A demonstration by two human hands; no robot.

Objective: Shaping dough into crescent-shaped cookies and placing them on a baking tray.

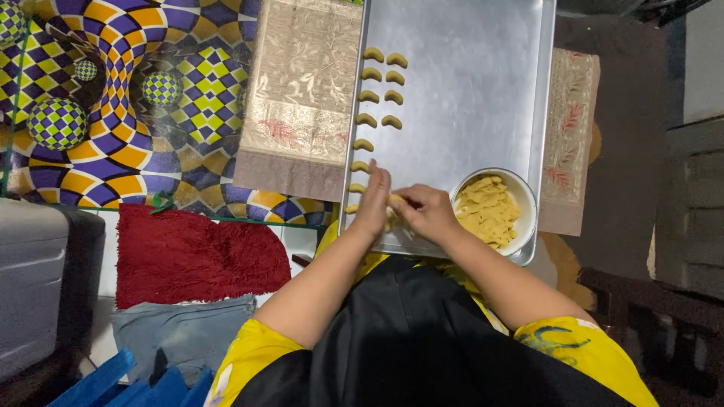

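my left hand [372, 202] and right hand [427, 212] meet over the near edge of the metal tray [467, 98], each grip closed on a small piece of dough [395, 199], just beside the bowl of dough [494, 211] and the crescent rows [381, 87].

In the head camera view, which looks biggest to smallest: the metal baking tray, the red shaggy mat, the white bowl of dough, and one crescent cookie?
1. Metal baking tray, clearly the largest.
2. Red shaggy mat.
3. White bowl of dough.
4. One crescent cookie, by far the smallest.

All lie at a similar depth, so the order looks reliable.
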